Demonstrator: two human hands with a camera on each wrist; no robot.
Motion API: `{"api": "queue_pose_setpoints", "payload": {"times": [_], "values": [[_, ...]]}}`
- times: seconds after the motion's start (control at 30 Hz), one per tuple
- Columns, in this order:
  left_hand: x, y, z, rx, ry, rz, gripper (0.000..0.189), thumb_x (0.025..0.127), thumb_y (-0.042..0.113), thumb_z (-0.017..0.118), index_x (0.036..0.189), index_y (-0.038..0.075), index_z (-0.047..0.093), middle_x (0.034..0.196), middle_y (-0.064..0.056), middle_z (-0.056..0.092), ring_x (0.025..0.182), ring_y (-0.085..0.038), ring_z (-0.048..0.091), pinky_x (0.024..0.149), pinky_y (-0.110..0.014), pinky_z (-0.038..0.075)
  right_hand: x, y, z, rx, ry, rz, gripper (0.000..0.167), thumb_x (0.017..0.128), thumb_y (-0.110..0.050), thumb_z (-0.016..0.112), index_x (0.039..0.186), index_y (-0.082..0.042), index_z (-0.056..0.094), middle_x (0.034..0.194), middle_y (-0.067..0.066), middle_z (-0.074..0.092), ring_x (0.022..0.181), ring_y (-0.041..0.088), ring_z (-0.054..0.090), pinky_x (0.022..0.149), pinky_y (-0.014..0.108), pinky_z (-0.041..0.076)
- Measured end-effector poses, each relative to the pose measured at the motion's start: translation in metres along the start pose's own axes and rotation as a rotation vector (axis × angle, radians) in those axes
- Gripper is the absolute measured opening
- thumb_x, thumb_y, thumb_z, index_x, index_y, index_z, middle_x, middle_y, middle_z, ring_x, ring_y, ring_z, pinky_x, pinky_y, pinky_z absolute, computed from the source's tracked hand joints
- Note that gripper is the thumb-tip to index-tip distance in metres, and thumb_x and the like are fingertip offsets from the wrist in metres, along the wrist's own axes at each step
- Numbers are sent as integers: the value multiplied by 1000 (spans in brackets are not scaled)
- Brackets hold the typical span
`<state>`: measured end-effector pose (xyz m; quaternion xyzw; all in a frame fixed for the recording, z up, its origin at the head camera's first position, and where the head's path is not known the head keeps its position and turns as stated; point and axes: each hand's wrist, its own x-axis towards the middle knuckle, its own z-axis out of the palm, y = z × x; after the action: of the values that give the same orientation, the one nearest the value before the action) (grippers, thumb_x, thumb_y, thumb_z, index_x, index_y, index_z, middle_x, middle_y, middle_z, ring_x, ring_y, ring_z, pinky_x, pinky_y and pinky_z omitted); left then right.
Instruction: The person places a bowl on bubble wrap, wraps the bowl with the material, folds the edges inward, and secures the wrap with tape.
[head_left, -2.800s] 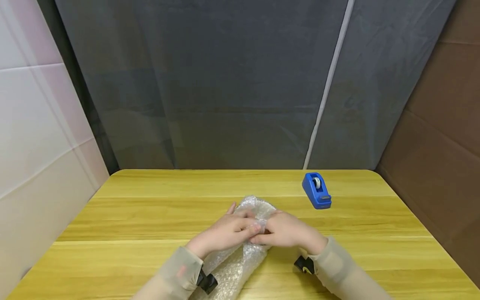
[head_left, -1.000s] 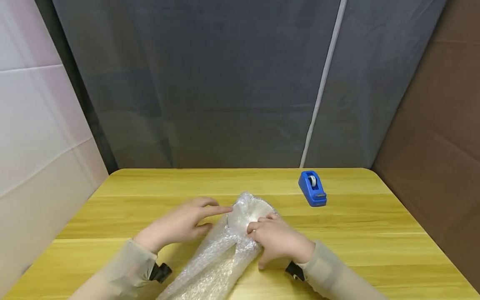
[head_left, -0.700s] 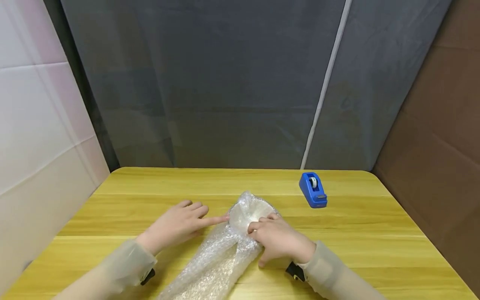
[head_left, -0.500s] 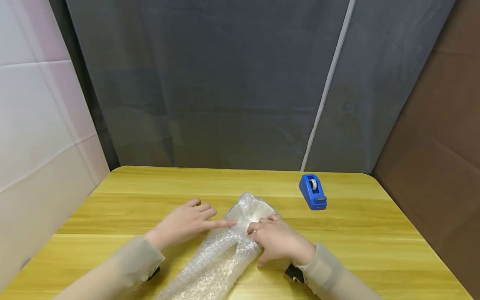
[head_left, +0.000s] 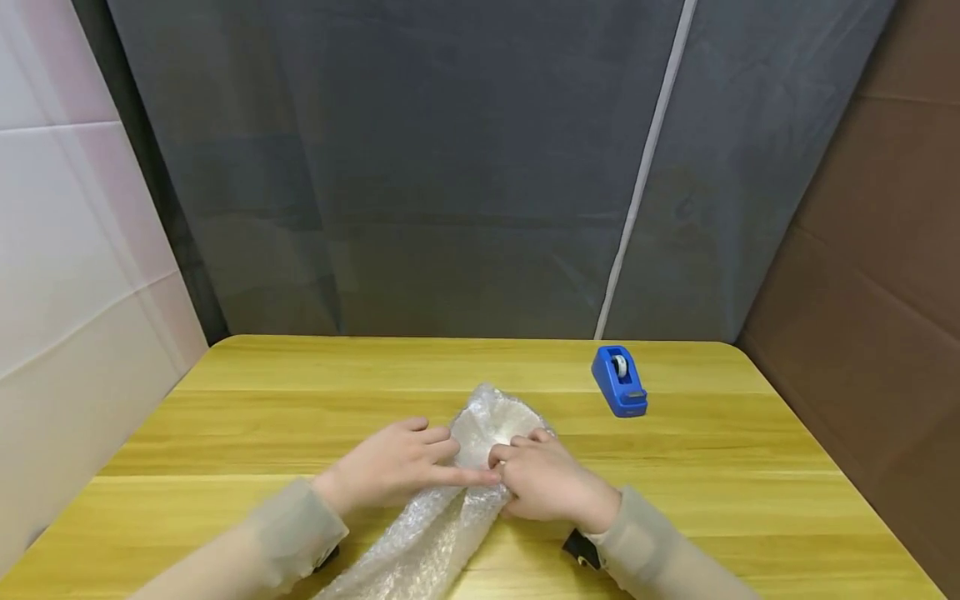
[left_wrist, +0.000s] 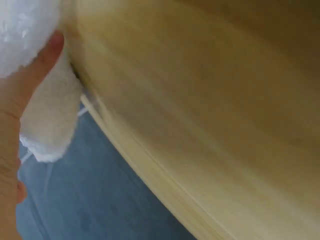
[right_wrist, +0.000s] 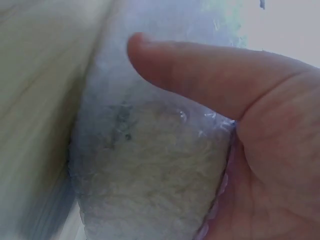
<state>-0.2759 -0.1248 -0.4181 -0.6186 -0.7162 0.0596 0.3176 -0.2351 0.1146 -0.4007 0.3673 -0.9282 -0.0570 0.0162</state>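
With left hand (head_left: 393, 468), laid one straight finger across bubble-wrap bundle (head_left: 429, 546), with others loosely bent, gripping nothing; could not make out thumb in head view. With right hand (head_left: 553, 483), gripped bundle toward far end, with fingers curled and tips hidden in folds. Could not see clearly through cloudy film. Lay on wooden table (head_left: 712, 467), with near end cut off below head view. Ran lengthwise from near left to far right, pointing rounded end toward dark curtain (head_left: 450, 167).
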Motion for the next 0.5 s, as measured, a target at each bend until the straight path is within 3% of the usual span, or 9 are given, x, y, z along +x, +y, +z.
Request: {"api": "queue_pose_setpoints", "payload": {"times": [0.17, 0.3, 0.5], "values": [[14, 12, -1, 18, 55, 30, 68, 90, 4, 42, 150, 36, 35, 82, 8, 48, 70, -8, 39, 59, -21, 31, 0, -2, 1, -3, 10, 11, 25, 77, -42, 77, 96, -27, 73, 109, -15, 62, 96, 9, 55, 86, 34, 39], [23, 19, 0, 15, 103, 37, 53, 93, 20, 52, 143, 37, 44, 85, 9, 53, 71, -7, 45, 60, -19, 38, 1, -2, 2, -4, 21, 10, 22, 82, -45, 72, 95, -27, 74, 108, -15, 62, 94, 8, 55, 83, 32, 38], [26, 21, 1, -79, 72, -56, 37, 83, 18, 67, 116, 33, 60, 83, 8, 52, 68, -9, 47, 56, -19, 40, 1, -1, 3, 21, 44, 0, 12, 84, -33, 69, 90, -24, 74, 106, -13, 62, 93, 9, 55, 85, 34, 38]]}}
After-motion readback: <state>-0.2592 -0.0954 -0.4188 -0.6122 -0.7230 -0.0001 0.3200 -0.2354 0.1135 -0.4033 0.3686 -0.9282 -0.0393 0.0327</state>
